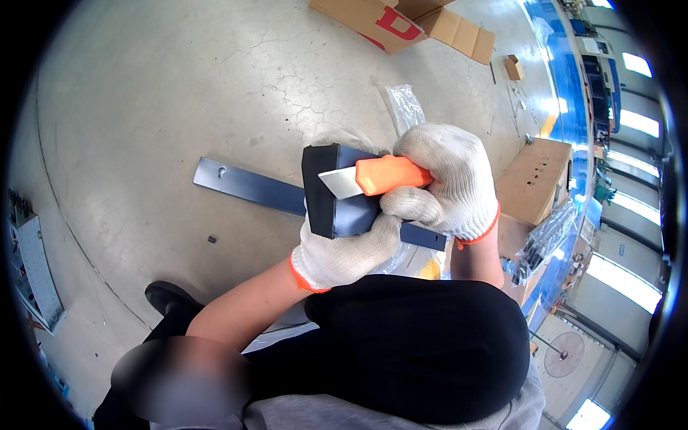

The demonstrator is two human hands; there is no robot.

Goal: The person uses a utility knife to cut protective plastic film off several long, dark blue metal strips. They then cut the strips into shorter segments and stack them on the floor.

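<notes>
My left hand, in a white knit glove with an orange cuff, grips a dark blue-grey box-shaped piece from below. Its near end has a black face. In my gloved right hand is an orange utility knife, its wide blade out and pointing left across the piece. Whether the blade touches the piece I cannot tell. The fingertips of both hands come close together at the piece's right side. Behind and below the hands, a long dark flat metal bar with a hole near its left end runs crosswise.
An open cardboard box stands on the concrete floor at the far side. Clear plastic wrap lies beyond my hands. To the right are a closed carton and more plastic film. My black-clad knee is just below the hands.
</notes>
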